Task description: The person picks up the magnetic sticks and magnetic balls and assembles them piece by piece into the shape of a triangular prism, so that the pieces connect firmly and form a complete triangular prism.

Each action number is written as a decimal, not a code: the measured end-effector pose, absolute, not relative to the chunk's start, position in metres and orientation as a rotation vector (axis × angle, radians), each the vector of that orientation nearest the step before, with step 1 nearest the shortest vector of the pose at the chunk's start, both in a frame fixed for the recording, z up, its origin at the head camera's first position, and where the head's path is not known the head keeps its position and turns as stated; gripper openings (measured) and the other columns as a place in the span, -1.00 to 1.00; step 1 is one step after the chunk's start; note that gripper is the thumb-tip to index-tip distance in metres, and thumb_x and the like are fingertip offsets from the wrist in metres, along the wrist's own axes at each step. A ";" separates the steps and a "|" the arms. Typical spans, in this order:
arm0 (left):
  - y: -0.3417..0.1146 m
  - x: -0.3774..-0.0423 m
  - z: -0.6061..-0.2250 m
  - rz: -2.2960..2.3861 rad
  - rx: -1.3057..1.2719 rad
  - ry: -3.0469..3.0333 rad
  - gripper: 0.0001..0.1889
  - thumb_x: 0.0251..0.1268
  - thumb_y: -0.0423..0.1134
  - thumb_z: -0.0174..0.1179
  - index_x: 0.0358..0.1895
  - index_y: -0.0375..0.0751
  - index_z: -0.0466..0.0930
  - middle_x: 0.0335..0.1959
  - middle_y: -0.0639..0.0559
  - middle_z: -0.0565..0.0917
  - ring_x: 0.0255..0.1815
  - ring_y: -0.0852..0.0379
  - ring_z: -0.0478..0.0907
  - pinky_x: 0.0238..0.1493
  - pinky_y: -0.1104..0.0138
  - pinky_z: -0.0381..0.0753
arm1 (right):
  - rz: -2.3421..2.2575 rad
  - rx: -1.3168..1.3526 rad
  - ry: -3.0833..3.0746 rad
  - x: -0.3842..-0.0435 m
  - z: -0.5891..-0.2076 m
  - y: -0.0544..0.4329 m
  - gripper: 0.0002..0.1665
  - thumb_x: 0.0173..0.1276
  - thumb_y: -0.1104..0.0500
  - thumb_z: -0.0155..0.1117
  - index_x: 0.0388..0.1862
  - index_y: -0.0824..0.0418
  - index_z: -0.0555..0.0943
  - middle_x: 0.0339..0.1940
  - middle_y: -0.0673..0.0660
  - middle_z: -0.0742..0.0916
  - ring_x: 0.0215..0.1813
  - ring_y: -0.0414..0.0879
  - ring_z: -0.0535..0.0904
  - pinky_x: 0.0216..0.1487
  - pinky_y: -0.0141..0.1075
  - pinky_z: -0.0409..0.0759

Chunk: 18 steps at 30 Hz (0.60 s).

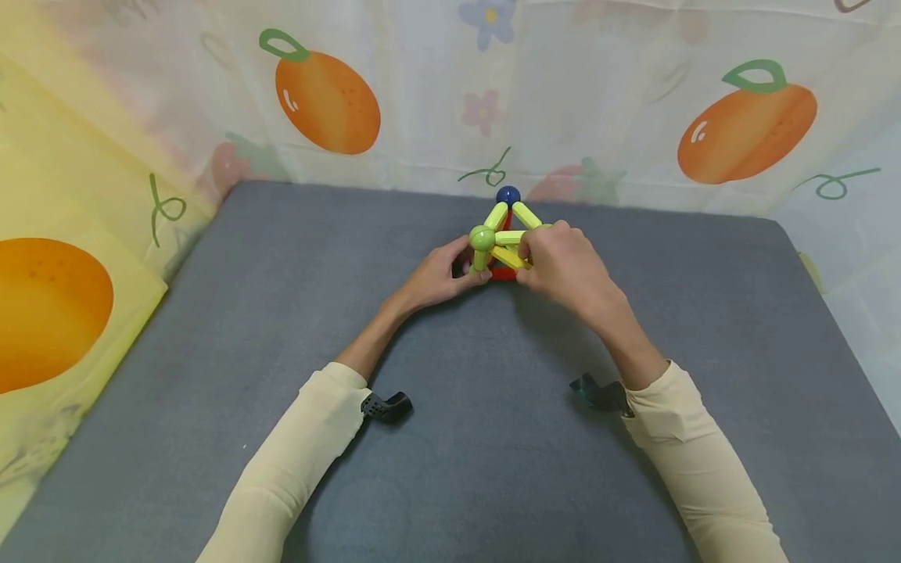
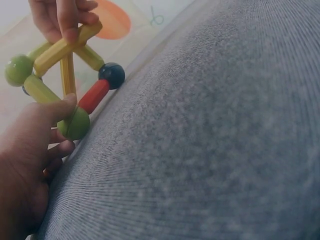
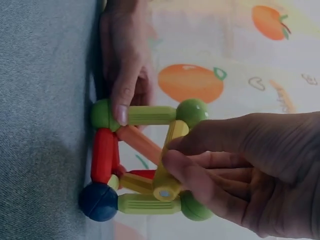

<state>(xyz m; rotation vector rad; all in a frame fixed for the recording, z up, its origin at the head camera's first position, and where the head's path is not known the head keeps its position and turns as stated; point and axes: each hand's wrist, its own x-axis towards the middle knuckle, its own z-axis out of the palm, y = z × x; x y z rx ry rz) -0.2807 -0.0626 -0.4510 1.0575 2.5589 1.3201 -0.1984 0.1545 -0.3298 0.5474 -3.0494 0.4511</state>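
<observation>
A frame of magnetic rods and balls stands near the back of the table. My left hand (image 1: 439, 274) holds its lower left corner, with the thumb on a green ball (image 3: 101, 115) and a light green rod (image 3: 150, 115) rising from there. My right hand (image 1: 568, 262) pinches a yellow rod (image 3: 176, 132) between thumb and fingers. One end of this rod is by the upper green ball (image 1: 482, 238); a bare metal tip shows at the other. Red rods (image 3: 102, 155) form part of the base, with a dark blue ball (image 3: 98, 201) at a lower corner. Another blue ball (image 1: 508, 195) tops the back.
The grey tabletop (image 1: 450, 469) spreads in front and to both sides. A fruit-patterned cloth (image 1: 422, 94) hangs right behind the frame. A yellow cloth (image 1: 134, 297) borders the left edge. Black straps with small devices (image 1: 389, 408) sit at the wrists.
</observation>
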 end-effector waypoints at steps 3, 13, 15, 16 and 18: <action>-0.063 -0.280 -0.452 1.321 1.055 2.558 -0.67 0.43 -0.09 0.36 0.07 -0.15 0.52 -0.25 -0.02 0.58 -0.26 0.11 0.48 -0.19 0.33 0.41 | 0.601 0.477 -3.106 -0.198 -0.329 0.155 -0.80 0.31 0.25 0.43 -0.14 0.34 0.73 -0.29 0.22 0.83 -0.40 -0.01 0.71 -0.26 -0.13 0.67; -0.063 -0.280 -0.451 1.303 1.044 2.565 -0.66 0.42 -0.11 0.38 0.08 -0.17 0.53 -0.24 -0.04 0.59 -0.26 0.10 0.49 -0.17 0.33 0.42 | 0.553 0.529 -3.100 -0.200 -0.337 0.147 -0.80 0.33 0.29 0.40 -0.10 0.31 0.78 -0.43 0.14 0.81 -0.36 0.03 0.69 -0.31 -0.13 0.63; -0.063 -0.280 -0.451 1.299 1.047 2.565 -0.66 0.42 -0.11 0.38 0.08 -0.17 0.53 -0.24 -0.04 0.60 -0.25 0.10 0.50 -0.16 0.33 0.43 | 0.485 0.543 -3.042 -0.200 -0.340 0.146 -0.87 0.33 0.29 0.42 -0.18 0.31 0.79 -0.46 0.15 0.78 -0.37 0.06 0.65 -0.35 -0.10 0.63; -0.063 -0.280 -0.451 1.296 1.048 2.566 -0.66 0.42 -0.11 0.37 0.09 -0.17 0.52 -0.23 -0.04 0.60 -0.25 0.10 0.50 -0.16 0.33 0.43 | 0.452 0.540 -3.014 -0.199 -0.342 0.146 -0.91 0.34 0.29 0.44 -0.22 0.30 0.79 -0.46 0.15 0.76 -0.37 0.08 0.62 -0.37 -0.08 0.63; -0.062 -0.279 -0.450 1.294 1.048 2.565 -0.66 0.43 -0.10 0.37 0.09 -0.16 0.53 -0.23 -0.04 0.60 -0.25 0.09 0.50 -0.16 0.32 0.42 | 0.391 0.538 -2.963 -0.198 -0.346 0.146 -0.93 0.34 0.27 0.47 -0.29 0.28 0.78 -0.48 0.17 0.74 -0.38 0.11 0.62 -0.40 -0.03 0.64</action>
